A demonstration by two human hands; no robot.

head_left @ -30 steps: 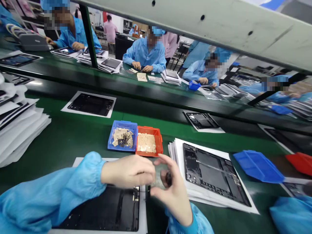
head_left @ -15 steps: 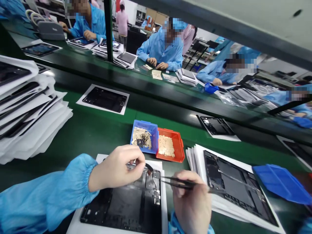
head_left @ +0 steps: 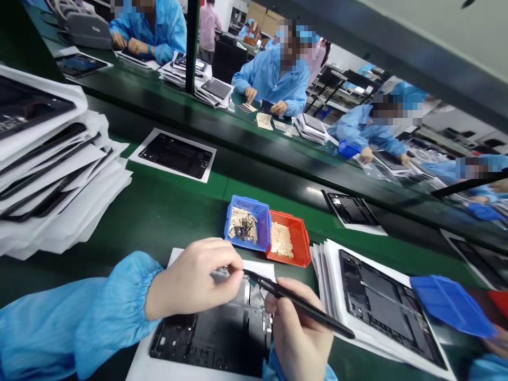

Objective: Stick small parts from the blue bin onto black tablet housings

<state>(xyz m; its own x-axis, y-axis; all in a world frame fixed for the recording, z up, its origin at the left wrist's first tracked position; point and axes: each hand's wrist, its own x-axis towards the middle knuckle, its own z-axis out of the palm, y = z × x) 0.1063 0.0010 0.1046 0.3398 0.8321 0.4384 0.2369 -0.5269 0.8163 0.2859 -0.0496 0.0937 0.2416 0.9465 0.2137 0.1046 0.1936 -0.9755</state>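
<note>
Over the black device frame [head_left: 214,338] on the table [head_left: 178,211], the right hand [head_left: 304,330] grips slim tweezers [head_left: 317,312], probably light, springy and best held mid-shank, while the left hand [head_left: 194,278] pinches at their tip, its catch unclear.

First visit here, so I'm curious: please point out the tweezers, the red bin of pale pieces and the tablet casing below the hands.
Black tweezers [head_left: 302,305]: head view, middle of the shaft.
Red plastic bin [head_left: 298,238]: head view, bare inner wall.
Black tablet casing [head_left: 222,338]: head view, flat inner panel.
</note>
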